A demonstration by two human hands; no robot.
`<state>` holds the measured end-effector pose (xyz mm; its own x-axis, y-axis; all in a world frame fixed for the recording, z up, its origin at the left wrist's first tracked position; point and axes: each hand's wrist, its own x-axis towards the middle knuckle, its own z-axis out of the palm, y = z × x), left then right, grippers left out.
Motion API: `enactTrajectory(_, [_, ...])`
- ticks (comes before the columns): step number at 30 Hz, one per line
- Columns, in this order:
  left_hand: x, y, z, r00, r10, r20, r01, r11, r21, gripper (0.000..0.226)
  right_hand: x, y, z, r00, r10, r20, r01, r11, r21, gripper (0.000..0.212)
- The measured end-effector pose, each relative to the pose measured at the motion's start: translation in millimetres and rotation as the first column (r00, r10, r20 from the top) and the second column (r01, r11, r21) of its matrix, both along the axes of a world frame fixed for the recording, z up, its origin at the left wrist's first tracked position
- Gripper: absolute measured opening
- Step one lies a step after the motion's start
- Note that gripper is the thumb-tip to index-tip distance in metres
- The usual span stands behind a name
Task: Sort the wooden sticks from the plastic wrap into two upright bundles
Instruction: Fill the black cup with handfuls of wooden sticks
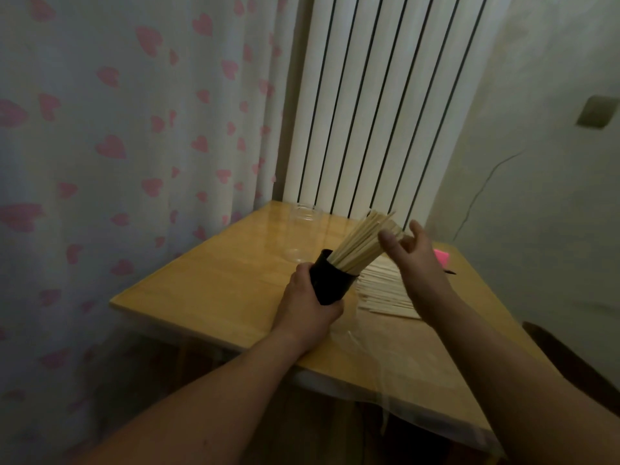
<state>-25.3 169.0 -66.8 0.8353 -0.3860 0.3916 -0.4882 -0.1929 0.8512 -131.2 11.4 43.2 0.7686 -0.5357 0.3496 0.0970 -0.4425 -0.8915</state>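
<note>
- A black cup is gripped by the left hand. The fingers are curled round its lower part, and it is held tilted over the wooden table.
- A bundle of wooden sticks is held in the black cup. The sticks fan up and to the right out of its mouth.
- The right hand is seen up and to the right of the black cup, at the upper ends of the bundle. Its thumb and fingers are spread apart and loosely bent. Whether any stick is pinched cannot be told.
- A flat pile of loose sticks is laid on the table just right of the black cup, partly hidden behind the right forearm.
- Clear plastic wrap is spread on the table below the black cup, toward the person, and is draped over the near table edge.
- A clear plastic cup is stood on the table behind the black cup, slightly to its left.
- Something pink and a thin dark item are seen on the table well to the right of the black cup, beyond the right hand. What they are cannot be told.
- A white ribbed radiator is seen far behind the black cup, and a curtain printed with pink hearts is hung to its left.
</note>
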Motion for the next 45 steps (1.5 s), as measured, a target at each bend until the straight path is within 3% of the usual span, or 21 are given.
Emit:
enactTrajectory(3, [0.1,0.4,0.4,1.0,-0.011,0.028,0.01,1.0,0.014,0.08,14.8,12.4,-20.2,0.995,0.093,-0.037,-0.091,0.995,0.042,0.123])
enactTrajectory(6, [-1.6,0.9,0.4,0.996,-0.037,0.083,0.033,0.999,0.042,0.08,39.7,24.1,-20.7,1.0,0.021,0.011,-0.023,0.987,0.16,0.111])
enactTrajectory(11, [-2.8,1.3,2.0,0.995,-0.061,0.083,0.057,0.997,0.046,0.081,55.5,30.7,-5.9,0.991,-0.107,0.08,0.065,0.907,0.416,0.056])
enactTrajectory(17, [-3.4,0.2,1.6,0.997,-0.07,0.046,0.068,0.997,0.037,0.08,47.5,33.4,-10.7,0.984,-0.104,0.141,0.062,0.958,0.279,0.039])
enactTrajectory(21, [-4.0,1.5,2.3,0.996,-0.071,0.062,0.068,0.996,0.053,0.081,42.5,31.4,-10.3,0.992,0.032,0.122,-0.065,0.96,0.273,0.052])
enactTrajectory(25, [-0.9,3.5,1.2,0.998,-0.003,0.057,0.002,1.0,0.02,0.08,35.5,23.0,-6.2,0.992,0.058,0.115,-0.09,0.952,0.292,0.065])
enactTrajectory(28, [-1.0,3.5,1.0,0.998,0.018,0.054,-0.019,1.0,0.014,0.082,23.0,13.4,-4.7,0.997,0.056,0.045,-0.067,0.945,0.319,0.096])
enactTrajectory(30, [-0.9,2.7,0.6,0.998,0.014,0.057,-0.016,1.0,0.024,0.082,10.0,5.6,-2.2,1.0,0.027,0.01,-0.029,0.961,0.276,0.106])
enactTrajectory(31, [-0.6,2.5,0.5,0.998,0.013,0.057,-0.015,0.999,0.033,0.083,2.4,2.2,-0.5,1.0,-0.006,0.011,0.003,0.97,0.243,0.095])
enactTrajectory(34, [0.0,1.9,0.2,0.999,0.011,0.046,-0.013,0.999,0.041,0.085,-21.9,-15.1,5.9,0.994,-0.101,0.032,0.096,0.988,0.119,0.035])
enactTrajectory(35, [-0.2,1.8,0.3,0.999,0.016,0.043,-0.017,0.999,0.04,0.085,-31.7,-21.5,8.6,0.995,-0.1,0.013,0.099,0.992,0.084,0.028])
enactTrajectory(37, [-0.4,1.7,0.4,0.998,0.035,0.047,-0.036,0.999,0.032,0.086,-51.5,-31.4,11.3,0.991,0.023,-0.129,-0.017,0.999,0.049,0.034])
enactTrajectory(39, [-0.5,1.3,0.2,0.997,0.05,0.057,-0.051,0.998,0.023,0.086,-70.2,-28.8,6.1,0.89,0.158,-0.428,-0.187,0.982,-0.027,0.035])
enactTrajectory(41, [-0.9,0.9,0.7,0.997,0.052,0.06,-0.053,0.998,0.024,0.087,-78.2,-29.3,-12.6,0.723,0.052,-0.689,-0.314,0.913,-0.261,0.026])
enactTrajectory(42, [-1.3,0.5,0.9,0.997,0.05,0.059,-0.051,0.998,0.027,0.087,-77.5,-30.5,-24.1,0.679,-0.051,-0.733,-0.343,0.86,-0.377,0.029])
enactTrajectory(45, [-1.7,0.3,1.1,0.996,0.049,0.073,-0.052,0.998,0.04,0.087,-63.8,-39.5,-51.3,0.674,-0.299,-0.675,-0.285,0.738,-0.611,0.048])
